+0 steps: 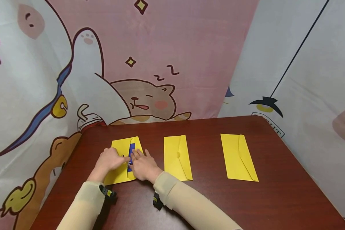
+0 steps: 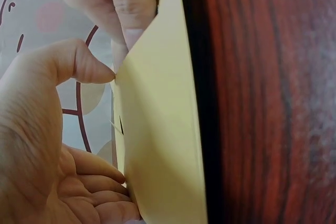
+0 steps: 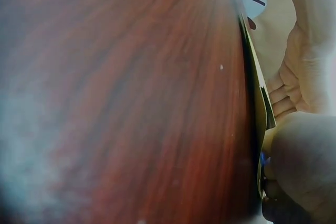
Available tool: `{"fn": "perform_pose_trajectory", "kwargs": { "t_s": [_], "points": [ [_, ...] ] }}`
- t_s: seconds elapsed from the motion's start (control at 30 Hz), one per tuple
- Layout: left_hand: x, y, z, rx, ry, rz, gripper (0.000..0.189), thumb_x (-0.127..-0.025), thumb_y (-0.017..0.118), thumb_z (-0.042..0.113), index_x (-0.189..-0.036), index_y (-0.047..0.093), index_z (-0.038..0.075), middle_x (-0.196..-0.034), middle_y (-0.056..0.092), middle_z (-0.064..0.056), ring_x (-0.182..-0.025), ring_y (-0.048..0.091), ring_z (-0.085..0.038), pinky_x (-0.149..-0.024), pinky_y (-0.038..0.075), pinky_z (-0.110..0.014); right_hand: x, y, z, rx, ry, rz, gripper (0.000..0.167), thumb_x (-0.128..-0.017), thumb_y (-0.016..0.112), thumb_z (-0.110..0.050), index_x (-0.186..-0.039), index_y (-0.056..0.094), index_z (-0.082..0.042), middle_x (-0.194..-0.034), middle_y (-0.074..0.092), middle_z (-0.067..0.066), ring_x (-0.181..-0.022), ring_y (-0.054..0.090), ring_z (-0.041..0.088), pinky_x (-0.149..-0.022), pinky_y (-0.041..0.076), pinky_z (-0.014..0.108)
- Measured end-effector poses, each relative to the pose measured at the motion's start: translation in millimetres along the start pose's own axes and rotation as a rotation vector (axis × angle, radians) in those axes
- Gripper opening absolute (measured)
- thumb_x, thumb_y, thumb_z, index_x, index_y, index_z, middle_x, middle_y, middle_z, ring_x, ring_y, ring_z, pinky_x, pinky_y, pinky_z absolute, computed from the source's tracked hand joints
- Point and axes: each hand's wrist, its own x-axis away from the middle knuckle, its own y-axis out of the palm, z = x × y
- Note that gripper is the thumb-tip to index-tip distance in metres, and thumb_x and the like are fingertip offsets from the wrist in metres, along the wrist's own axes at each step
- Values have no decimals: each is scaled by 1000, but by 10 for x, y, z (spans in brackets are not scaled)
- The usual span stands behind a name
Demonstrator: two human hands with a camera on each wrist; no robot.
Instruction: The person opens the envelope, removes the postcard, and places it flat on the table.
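A yellow envelope point(image 1: 119, 175) lies at the left of the table with its side opening uncovered, and a blue strip point(image 1: 132, 148) of something flat shows there; its kind is unclear. My left hand point(image 1: 110, 159) rests on the envelope. In the left wrist view its thumb touches the edge of the yellow paper point(image 2: 157, 114), with the other fingers well apart from the thumb. From the right side, my right hand point(image 1: 145, 166) lays its extended fingers on the blue strip. Part of the strip is hidden by the fingers and the envelope.
Two more yellow envelopes, a middle one point(image 1: 175, 163) and a right one point(image 1: 237, 159), lie closed on the dark red-brown wooden table point(image 1: 212, 204). Behind the table hangs a cartoon-printed cloth point(image 1: 189, 48).
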Motion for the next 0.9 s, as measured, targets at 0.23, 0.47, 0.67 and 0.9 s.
{"fn": "perform_pose_trajectory", "kwargs": {
  "t_s": [0.23,0.47,0.67,0.9],
  "points": [
    [18,8,3,4,-8,5,63,-82,77,56,-92,67,-5,-80,62,-14,-69,59,-32,-58,44,-38,46,0,10,10,23,1,59,-115,33,-45,-166,37,-15,-174,24,1,-160,20,17,-127,20,45],
    [15,-1,-3,-1,-2,-7,65,-82,76,58,-93,66,-6,-80,61,-14,-71,58,-32,-60,44,-39,81,-4,43,1,32,1,59,-115,34,-45,-165,38,-15,-174,24,2,-160,20,19,-127,20,45],
    [19,-2,7,-1,-17,-7,71,-82,77,58,-102,67,-10,-84,63,-16,-72,59,-32,-61,46,-40,114,-13,74,4,34,4,59,-114,35,-44,-165,40,-14,-174,26,2,-160,21,20,-127,21,46],
    [19,0,15,1,-18,-18,76,-82,77,58,-109,66,-13,-88,65,-19,-74,60,-33,-63,49,-41,153,-25,108,-7,40,5,59,-114,36,-44,-164,40,-13,-173,27,4,-159,22,21,-127,21,47]
  ]
}}
